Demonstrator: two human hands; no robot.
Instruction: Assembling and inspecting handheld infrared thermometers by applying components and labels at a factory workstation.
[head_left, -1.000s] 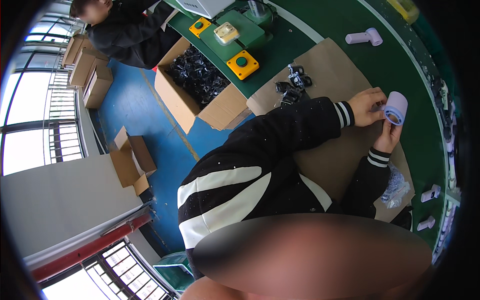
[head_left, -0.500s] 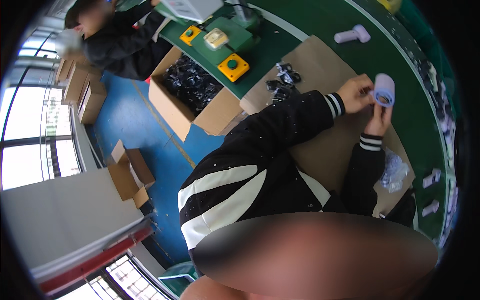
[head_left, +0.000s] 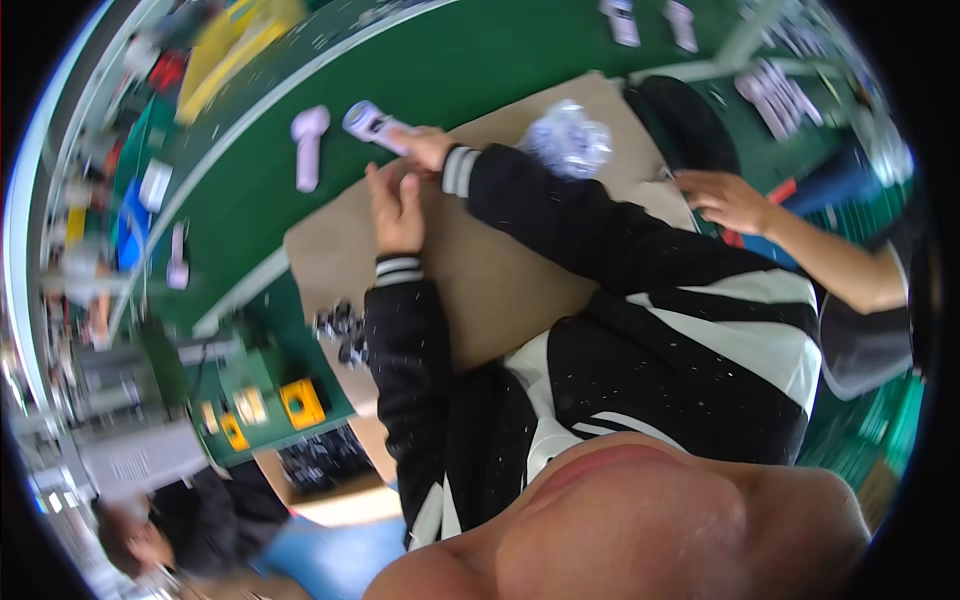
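Observation:
My right hand [head_left: 432, 150] is closed around one end of a lilac plastic housing [head_left: 375, 125]. Its round end points to the far left, and a dark patch shows along its side. Just below it, my left hand [head_left: 397, 208] is raised with thumb and fingers apart, holding nothing. Both hands are above the far left part of a brown cardboard sheet [head_left: 480, 270]. To the left on the green bench stands a similar lilac housing with a handle [head_left: 309, 150]. A clear plastic bag with pale contents [head_left: 568, 140] lies on the sheet, right of my hands.
Small black parts [head_left: 343, 330] lie at the sheet's left edge. A green machine with yellow button boxes [head_left: 300, 403] stands lower left, near a carton of black parts [head_left: 325, 460] and a person [head_left: 200, 530]. Another person's hand [head_left: 728, 202] reaches in at the right beside a black object [head_left: 685, 125].
The view has swung round, so the machine is now lower left and another person's arm shows at right. My left hand has come off the lilac housing, which stays in my right hand.

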